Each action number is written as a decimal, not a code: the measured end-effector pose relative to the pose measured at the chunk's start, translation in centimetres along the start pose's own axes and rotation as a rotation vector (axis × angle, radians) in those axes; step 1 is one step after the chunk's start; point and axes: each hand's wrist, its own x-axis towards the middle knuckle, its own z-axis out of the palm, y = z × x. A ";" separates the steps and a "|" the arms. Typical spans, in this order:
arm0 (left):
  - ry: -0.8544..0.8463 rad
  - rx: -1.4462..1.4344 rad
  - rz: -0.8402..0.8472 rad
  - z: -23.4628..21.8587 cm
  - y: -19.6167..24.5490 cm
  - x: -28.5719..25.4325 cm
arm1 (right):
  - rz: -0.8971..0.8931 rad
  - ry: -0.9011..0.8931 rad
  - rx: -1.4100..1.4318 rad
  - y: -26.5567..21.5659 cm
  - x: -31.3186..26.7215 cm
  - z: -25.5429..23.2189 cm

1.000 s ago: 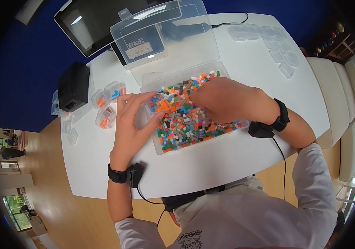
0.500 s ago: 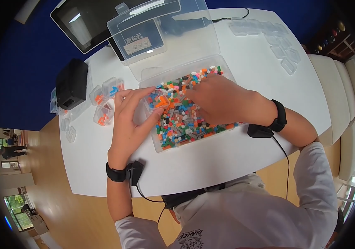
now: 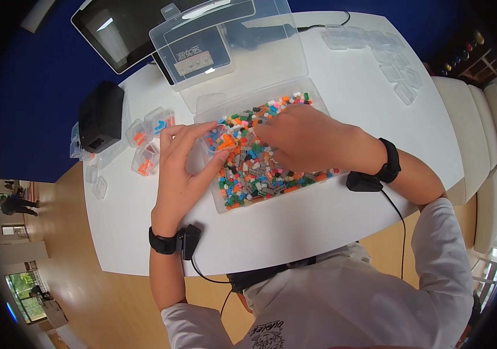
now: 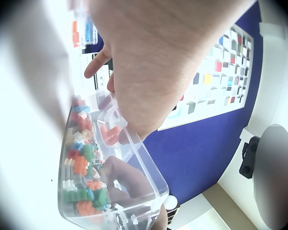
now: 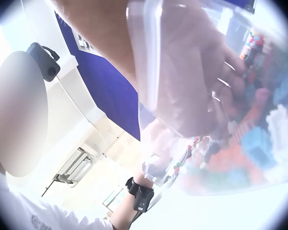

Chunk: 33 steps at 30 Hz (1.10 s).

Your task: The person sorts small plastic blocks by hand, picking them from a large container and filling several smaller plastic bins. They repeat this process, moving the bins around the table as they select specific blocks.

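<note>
My left hand (image 3: 181,168) holds a small clear box (image 3: 212,149) between thumb and fingers, over the left side of a large clear bin (image 3: 266,92). Orange bricks (image 3: 225,141) lie inside the small box; they show through its wall in the left wrist view too. The bin contains a deep mix of small coloured toy bricks (image 3: 254,171). Down among them reaches my right hand (image 3: 312,139), its fingers bent. In the right wrist view this hand appears blurred through the bin's wall; I cannot tell whether its fingertips pinch a brick.
Left of the bin stand several small boxes with orange or blue bricks (image 3: 144,166), beside a black device (image 3: 102,116). The bin's clear lid (image 3: 286,52) stands raised behind it, near a monitor (image 3: 115,35). Several clear containers (image 3: 391,72) lie at the far right.
The right hand has shifted slightly left among the bricks. The left hand keeps its hold on the small box at the bin's left side. The head view has moved a little.
</note>
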 end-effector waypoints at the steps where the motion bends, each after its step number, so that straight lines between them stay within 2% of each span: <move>1: 0.006 -0.007 0.000 0.0 0.0 0.0 | 0.001 0.003 -0.003 -0.1 0.0 -0.7; 3: 0.013 -0.012 0.002 0.1 -0.2 0.0 | 0.022 -0.130 -0.056 -0.3 0.0 -2.0; 4: 0.026 -0.028 0.003 0.2 -0.3 -0.1 | 0.021 -0.129 -0.058 -0.1 -0.1 -2.1; 7: 0.053 -0.053 -0.005 0.2 -0.1 -0.1 | -0.033 -0.037 -0.099 0.5 -0.4 -2.4; 9: 0.066 -0.063 -0.011 0.2 -0.1 -0.1 | -0.053 0.117 0.022 0.4 -0.3 -3.1; 13: 0.092 -0.097 -0.008 0.2 -0.1 -0.1 | -0.057 0.177 0.192 -0.2 0.1 -4.3; 15: 0.098 -0.104 0.004 0.2 -0.1 -0.1 | -0.179 0.318 0.242 0.0 0.2 -3.8; 21: 0.110 -0.154 0.026 0.1 0.2 0.0 | -0.216 0.385 0.341 -0.5 0.4 -4.0; 23: 0.117 -0.165 0.076 0.2 0.3 0.1 | -0.224 0.384 0.342 -0.5 0.5 -4.1; 33: 0.127 -0.184 0.091 0.3 0.4 0.0 | -0.268 0.450 0.323 -0.7 0.4 -4.2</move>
